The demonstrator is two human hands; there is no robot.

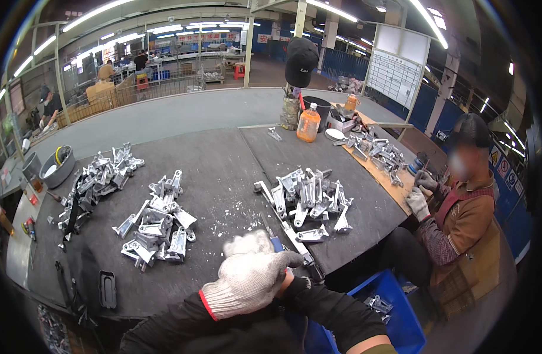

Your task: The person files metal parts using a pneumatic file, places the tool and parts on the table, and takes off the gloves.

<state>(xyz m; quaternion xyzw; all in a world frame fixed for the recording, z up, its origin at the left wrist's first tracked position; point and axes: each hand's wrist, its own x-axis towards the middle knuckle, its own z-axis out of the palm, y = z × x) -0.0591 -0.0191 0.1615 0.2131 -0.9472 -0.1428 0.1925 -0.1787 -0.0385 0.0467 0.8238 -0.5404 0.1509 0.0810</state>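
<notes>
My left hand (241, 272), in a white knit glove with a red cuff, lies across my right hand (287, 279) at the table's front edge. The glove's fingers are bent and a little blurred, so what they close on does not show. Only a patch of skin near the wrist shows of my right hand; its fingers are hidden behind the glove. Just beyond the hands is a tool with a blue handle (276, 243) and a thin blade; whether it is held I cannot see. Grey metal castings form a right heap (306, 197) and a middle heap (161, 221).
More castings (102, 177) are piled at the left, beside a grey tub (57, 168). An orange bottle (308, 124) stands at the back. Below right, a blue bin (400, 321) holds castings. A co-worker (465, 206) in gloves sits at the right. Pale chips litter the dark table.
</notes>
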